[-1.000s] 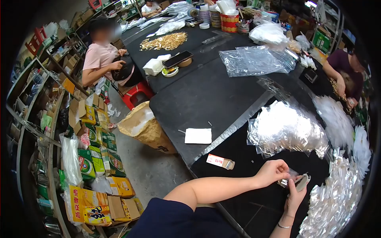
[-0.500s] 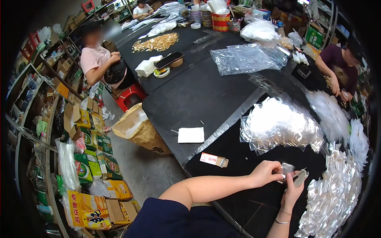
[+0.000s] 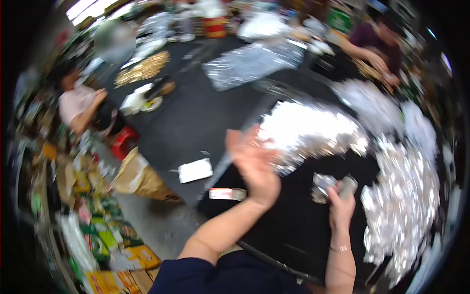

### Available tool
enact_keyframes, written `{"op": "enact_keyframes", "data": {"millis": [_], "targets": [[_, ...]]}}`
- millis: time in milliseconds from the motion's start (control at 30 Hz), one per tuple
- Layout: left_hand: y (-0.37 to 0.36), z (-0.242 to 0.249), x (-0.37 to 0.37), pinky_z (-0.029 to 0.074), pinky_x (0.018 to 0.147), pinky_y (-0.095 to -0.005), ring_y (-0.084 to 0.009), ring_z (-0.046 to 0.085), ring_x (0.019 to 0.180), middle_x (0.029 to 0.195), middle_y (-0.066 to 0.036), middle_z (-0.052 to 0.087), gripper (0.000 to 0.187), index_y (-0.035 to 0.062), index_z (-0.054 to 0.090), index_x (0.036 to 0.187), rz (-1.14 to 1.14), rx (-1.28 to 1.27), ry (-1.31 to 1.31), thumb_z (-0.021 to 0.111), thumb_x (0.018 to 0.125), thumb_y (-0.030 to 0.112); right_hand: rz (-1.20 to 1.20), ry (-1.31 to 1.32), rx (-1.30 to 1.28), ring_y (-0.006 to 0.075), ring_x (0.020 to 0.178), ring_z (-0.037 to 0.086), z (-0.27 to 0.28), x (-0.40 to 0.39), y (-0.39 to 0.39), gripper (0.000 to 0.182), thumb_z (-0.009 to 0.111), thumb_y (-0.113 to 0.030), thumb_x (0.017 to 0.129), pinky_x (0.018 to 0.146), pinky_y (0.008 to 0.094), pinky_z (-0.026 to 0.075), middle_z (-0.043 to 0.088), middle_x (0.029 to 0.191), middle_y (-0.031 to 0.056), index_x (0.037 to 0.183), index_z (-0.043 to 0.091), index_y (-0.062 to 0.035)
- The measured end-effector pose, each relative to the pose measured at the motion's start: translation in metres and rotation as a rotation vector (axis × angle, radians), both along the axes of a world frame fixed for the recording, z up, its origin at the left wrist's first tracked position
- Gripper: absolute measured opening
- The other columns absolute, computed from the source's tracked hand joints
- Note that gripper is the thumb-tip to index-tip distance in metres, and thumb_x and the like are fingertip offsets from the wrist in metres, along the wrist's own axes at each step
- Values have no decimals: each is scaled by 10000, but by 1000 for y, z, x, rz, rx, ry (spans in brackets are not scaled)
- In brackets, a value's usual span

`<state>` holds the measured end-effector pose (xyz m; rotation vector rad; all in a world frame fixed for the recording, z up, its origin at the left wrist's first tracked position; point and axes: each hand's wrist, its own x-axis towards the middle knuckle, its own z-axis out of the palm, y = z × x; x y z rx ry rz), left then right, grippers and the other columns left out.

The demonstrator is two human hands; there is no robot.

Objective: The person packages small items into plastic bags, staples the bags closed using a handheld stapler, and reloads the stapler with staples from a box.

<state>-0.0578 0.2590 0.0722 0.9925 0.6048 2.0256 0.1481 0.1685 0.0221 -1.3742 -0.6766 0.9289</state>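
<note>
My left hand [image 3: 254, 169], blurred by motion, is raised with its fingers spread at the left edge of a heap of shiny clear bags [image 3: 313, 132]. Nothing shows in its grasp. My right hand [image 3: 341, 208] is closed round a small grey stapler [image 3: 348, 187]. A small clear plastic packet [image 3: 322, 187] sits at the stapler's left, by my right thumb; its contents are too blurred to make out. Left of my forearm lies a small red-and-white staple box [image 3: 221, 193]. A larger spread of shiny filled packets [image 3: 401, 206] lies right of my right hand.
A white pad [image 3: 195, 170] lies near the black table's [image 3: 181, 117] left edge, beside a brown paper sack [image 3: 142, 179]. Farther back are a large clear plastic sheet [image 3: 252, 63] and a gold-coloured pile [image 3: 142, 69]. Two people sit at the table's left and right.
My left hand has let go of the small packet and moved up and left to the heap, fingers spreading. My right hand keeps the stapler. The view has turned to the right.
</note>
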Motion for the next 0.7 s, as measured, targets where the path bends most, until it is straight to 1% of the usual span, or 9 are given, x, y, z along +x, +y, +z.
{"op": "enact_keyframes", "data": {"millis": [33,67,100,133,233,400,500,633,700], "targets": [[-5,11,-3,519,851,-317,-213,561,1089,1339,-157,496,652,105,177,1502,2,-86,-52,573,984,134,1,11,11,131,803,616,-2,-1,0,363,784,-76,812,727,267,501,630,936,38,1109,597,14],[-9,-4,-4,512,867,-314,-209,566,1103,1314,-149,527,625,83,239,1484,-169,-168,112,595,973,129,-6,40,9,117,768,585,10,-9,0,325,789,-110,804,704,262,471,597,900,7,1055,601,-23],[-14,-23,3,505,883,-310,-204,571,1117,1289,-141,559,599,60,302,1467,-335,-229,271,617,962,123,22,1,4,127,791,602,5,-3,-1,351,801,-135,802,722,267,478,613,920,21,1059,592,-18],[-21,-32,14,505,883,-310,-204,571,1117,1289,-141,559,599,60,302,1467,-414,-251,249,617,962,123,33,35,7,129,797,606,5,-1,-1,362,804,-135,800,724,267,480,619,926,26,1065,588,-17],[-37,-47,39,489,922,-298,-173,579,1142,1251,-130,598,479,4,467,1358,-508,-291,734,668,936,109,55,107,13,133,812,620,5,5,-5,396,806,-128,800,740,272,497,635,939,47,1095,569,-10],[-38,-57,40,497,902,-272,-143,619,1079,1195,-119,637,366,-27,576,1235,-715,-340,751,702,908,76,84,204,22,129,838,634,7,7,-4,365,790,-105,814,781,281,513,653,946,67,1084,571,6],[-37,-57,40,509,845,-237,-115,644,966,1059,-81,683,230,-36,640,1113,-791,-489,648,697,903,40,119,161,8,138,836,633,10,5,-2,394,797,-114,816,796,282,521,651,935,72,1105,552,-5],[-35,-58,40,512,797,-215,-100,653,862,937,-51,693,162,-28,657,1031,-749,-505,582,709,891,32,98,44,19,139,860,639,8,2,-3,367,792,-105,818,813,279,518,655,938,66,1085,560,-8],[-34,-58,39,511,776,-214,-93,649,842,916,-50,692,148,-27,654,1006,-747,-513,555,714,888,37,122,19,21,138,866,640,10,3,-4,360,791,-105,819,818,281,517,657,943,66,1080,562,-10]]}}
